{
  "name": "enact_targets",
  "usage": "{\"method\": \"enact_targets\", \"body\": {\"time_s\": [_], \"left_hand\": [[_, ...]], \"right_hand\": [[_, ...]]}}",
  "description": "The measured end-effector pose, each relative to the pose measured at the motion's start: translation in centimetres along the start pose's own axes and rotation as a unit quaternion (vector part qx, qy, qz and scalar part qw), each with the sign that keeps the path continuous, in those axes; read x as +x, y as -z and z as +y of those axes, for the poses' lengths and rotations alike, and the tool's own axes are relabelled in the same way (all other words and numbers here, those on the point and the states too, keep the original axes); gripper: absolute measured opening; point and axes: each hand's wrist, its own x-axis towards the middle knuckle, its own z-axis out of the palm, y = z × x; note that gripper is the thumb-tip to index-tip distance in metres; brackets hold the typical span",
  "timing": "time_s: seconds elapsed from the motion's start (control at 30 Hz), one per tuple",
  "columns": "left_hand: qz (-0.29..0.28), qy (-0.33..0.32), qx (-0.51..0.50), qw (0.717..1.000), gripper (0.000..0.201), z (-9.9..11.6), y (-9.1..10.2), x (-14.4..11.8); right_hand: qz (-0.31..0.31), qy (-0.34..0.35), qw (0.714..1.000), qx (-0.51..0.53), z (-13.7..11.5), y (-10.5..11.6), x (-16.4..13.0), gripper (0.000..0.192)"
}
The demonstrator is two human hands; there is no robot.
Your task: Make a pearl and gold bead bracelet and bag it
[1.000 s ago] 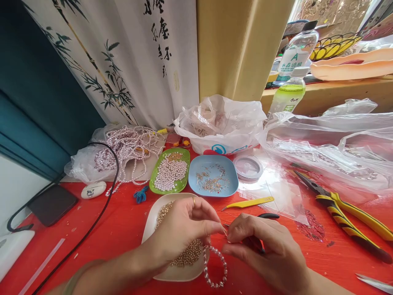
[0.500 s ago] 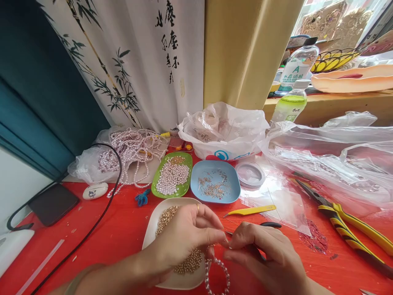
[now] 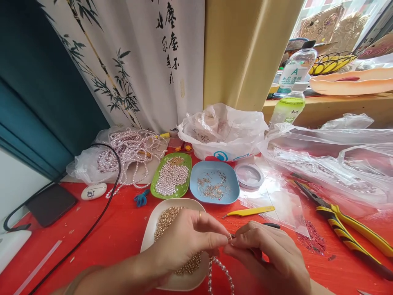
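My left hand [image 3: 196,237] is closed in a pinch above the cream dish [image 3: 147,233] of gold beads [image 3: 167,219]. From below its fingers hangs a looped strand of shiny, pale beads [image 3: 230,278]. My right hand [image 3: 270,254] pinches close beside the left fingertips. Between the two sets of fingertips shows a tiny, thin, gold-coloured piece [image 3: 230,236], too small to name. A black tool handle [image 3: 272,225] pokes out behind my right hand; whether that hand holds the tool is hidden.
Behind the hands stand a green tray [image 3: 186,184] of pearl beads and a blue tray [image 3: 194,192] of small metal pins. Yellow tweezers [image 3: 250,211] and large pliers [image 3: 340,229] lie rightward. A black cable [image 3: 102,213] crosses the left side. Plastic bags [image 3: 221,145] line the back.
My left fingertips have shifted slightly right, closer to the right fingertips. The hanging bead strand has swung a little right. The thin gold-coloured piece shows more clearly.
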Motion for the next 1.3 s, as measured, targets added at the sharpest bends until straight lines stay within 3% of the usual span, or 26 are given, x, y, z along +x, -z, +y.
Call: {"method": "enact_targets", "body": {"time_s": [0.27, 0.47, 0.6, 0.77, 1.03, 1.17, 1.3], "left_hand": [[-0.022, -0.035, 0.040, 0.998, 0.010, 0.2, -0.1, -0.4], [-0.024, -0.004, 0.033, 0.999, 0.012, 0.6, -0.3, -0.3], [-0.028, 0.018, 0.028, 0.999, 0.013, 0.4, -0.2, -0.1], [-0.005, 0.033, 0.032, 0.999, 0.013, -0.1, -0.2, 0.0], [-0.014, 0.015, -0.002, 1.000, 0.014, -0.1, -0.2, -0.1], [-0.010, 0.027, -0.002, 1.000, 0.012, 0.0, -0.4, -0.3], [0.006, 0.041, -0.003, 0.999, 0.013, 0.1, -0.6, -0.4]], "right_hand": [[0.010, 0.014, 1.000, -0.009, 0.5, 0.0, 0.4, 0.017], [0.000, 0.002, 1.000, 0.008, 0.3, 0.1, 1.0, 0.018], [-0.047, 0.007, 0.997, -0.055, 0.3, 0.4, 0.9, 0.018], [-0.102, 0.090, 0.979, -0.154, 0.5, 0.8, 0.2, 0.015], [-0.154, 0.115, 0.970, -0.147, 0.1, 1.5, 1.3, 0.024], [-0.191, 0.066, 0.966, -0.162, -0.2, 2.7, 2.2, 0.030], [-0.217, -0.073, 0.940, -0.251, 0.1, 4.7, 1.1, 0.013]]}}
